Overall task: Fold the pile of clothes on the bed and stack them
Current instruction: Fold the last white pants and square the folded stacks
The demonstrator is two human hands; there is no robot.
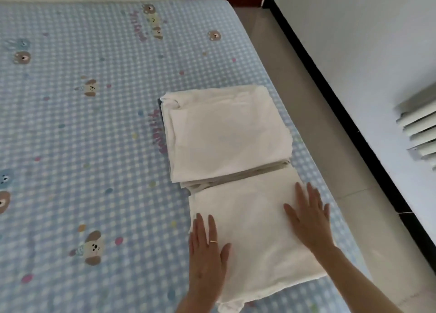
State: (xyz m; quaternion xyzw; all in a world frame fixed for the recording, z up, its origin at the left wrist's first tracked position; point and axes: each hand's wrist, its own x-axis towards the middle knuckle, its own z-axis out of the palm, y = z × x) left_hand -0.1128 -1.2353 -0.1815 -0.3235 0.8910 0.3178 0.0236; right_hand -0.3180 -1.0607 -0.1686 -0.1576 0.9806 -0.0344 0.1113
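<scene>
A folded white garment (254, 237) lies flat on the bed (82, 147) near its right edge. My left hand (207, 249) rests flat on its left side, fingers straight, a ring on one finger. Flat on the garment's right side lies my right hand (309, 220), fingers spread. Just beyond it sits a stack of folded clothes (226, 135), white on top with beige layers showing at its near edge. The stack touches the far edge of the garment under my hands.
The bed has a blue checked sheet with bear prints. Its right edge drops to a grey tiled floor (330, 128). A white wall with a black skirting board (354, 133) and a white radiator (420, 128) stands at the right.
</scene>
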